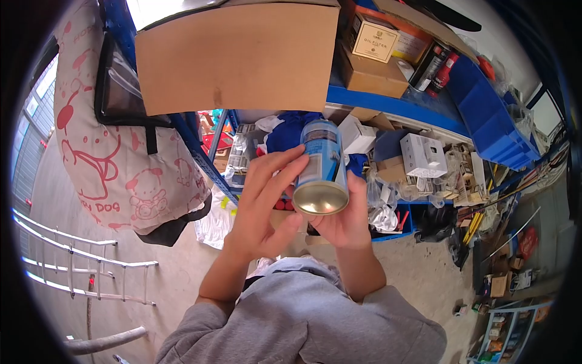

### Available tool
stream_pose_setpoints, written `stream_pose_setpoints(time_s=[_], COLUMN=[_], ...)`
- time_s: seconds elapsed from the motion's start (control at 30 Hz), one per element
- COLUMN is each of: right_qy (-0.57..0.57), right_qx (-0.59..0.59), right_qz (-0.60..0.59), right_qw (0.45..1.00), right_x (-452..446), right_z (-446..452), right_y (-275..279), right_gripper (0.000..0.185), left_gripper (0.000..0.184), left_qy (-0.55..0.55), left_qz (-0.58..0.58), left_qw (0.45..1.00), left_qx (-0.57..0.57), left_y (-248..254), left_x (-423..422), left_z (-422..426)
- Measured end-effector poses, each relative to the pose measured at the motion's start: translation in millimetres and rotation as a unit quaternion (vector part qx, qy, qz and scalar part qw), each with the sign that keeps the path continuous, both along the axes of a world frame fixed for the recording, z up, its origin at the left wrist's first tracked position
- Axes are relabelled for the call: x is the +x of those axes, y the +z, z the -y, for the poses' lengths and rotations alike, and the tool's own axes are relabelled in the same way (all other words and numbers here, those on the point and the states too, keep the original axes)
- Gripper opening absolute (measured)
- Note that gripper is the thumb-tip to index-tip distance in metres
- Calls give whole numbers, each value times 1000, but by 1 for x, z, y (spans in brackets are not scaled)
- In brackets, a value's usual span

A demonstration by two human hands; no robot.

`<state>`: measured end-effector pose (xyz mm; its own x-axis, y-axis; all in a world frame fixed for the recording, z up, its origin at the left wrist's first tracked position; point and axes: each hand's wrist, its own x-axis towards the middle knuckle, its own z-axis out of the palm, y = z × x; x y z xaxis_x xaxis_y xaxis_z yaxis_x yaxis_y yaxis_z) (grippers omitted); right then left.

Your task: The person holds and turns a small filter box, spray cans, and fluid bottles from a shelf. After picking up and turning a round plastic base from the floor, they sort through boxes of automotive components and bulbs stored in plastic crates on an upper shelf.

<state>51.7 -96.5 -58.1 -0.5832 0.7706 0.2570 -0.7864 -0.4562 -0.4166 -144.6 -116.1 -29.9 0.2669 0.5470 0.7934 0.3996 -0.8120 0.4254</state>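
Note:
A blue metal can (pixel 321 159) is held up in front of my chest, tilted so its shiny gold-coloured base (pixel 321 199) faces me. My right hand (pixel 348 223) supports it from behind and below, with the fingers mostly hidden by the can. On the other side, my left hand (pixel 262 200) has its fingers stretched out, and the fingertips touch the can's side. The left thumb points toward the base rim; whether it touches is unclear. Dark and pale printing shows on the can, too small to read.
Close ahead, a large cardboard box (pixel 236 60) sits on a blue shelf (pixel 394 109). An oil filter box (pixel 374 39), dark and red cans and a blue bin (pixel 491 115) stand to its right. A white appliance box (pixel 423 155) lies lower. A ladder (pixel 91 264) is at left.

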Motion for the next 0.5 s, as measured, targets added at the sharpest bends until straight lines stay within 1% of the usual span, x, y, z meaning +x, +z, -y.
stream_pose_setpoints(time_s=[0.03,0.07,0.1,0.13,0.17,0.2,0.27,0.3,0.33,0.4,0.43,0.5], right_qy=[23,21,54,86,84,82,0,27,28,65,65,77], right_qx=[-62,-63,-107,-150,-146,-149,-250,-258,-260,-250,-253,-153], right_qz=[-26,-26,-70,-115,-114,-115,-78,-100,-101,-100,-102,17], right_qw=[997,997,990,978,979,979,965,961,960,961,960,985], right_x=[0,-2,-4,-5,-6,-9,-16,-13,-13,-13,-12,-12], right_z=[0,0,0,1,3,5,8,7,6,7,7,7], right_y=[0,2,5,7,5,7,14,10,8,3,3,4], right_gripper=[67,67,66,65,61,61,59,60,60,58,58,65], left_gripper=[81,82,82,84,85,85,88,88,88,83,83,84], left_qy=[-3,-6,-7,8,23,22,58,64,65,29,29,-8], left_qz=[6,13,13,18,22,22,19,24,24,135,133,78], left_qw=[1000,1000,1000,999,997,996,990,989,989,970,970,984], left_qx=[-10,-20,-21,-48,-75,-78,-131,-131,-133,-201,-204,-162], left_y=[0,-1,-1,-1,-2,-2,-1,-3,-3,-4,-3,0], left_x=[0,1,2,5,7,10,16,17,20,25,23,13], left_z=[-3,-4,-4,-5,-4,-3,0,0,1,3,3,2])
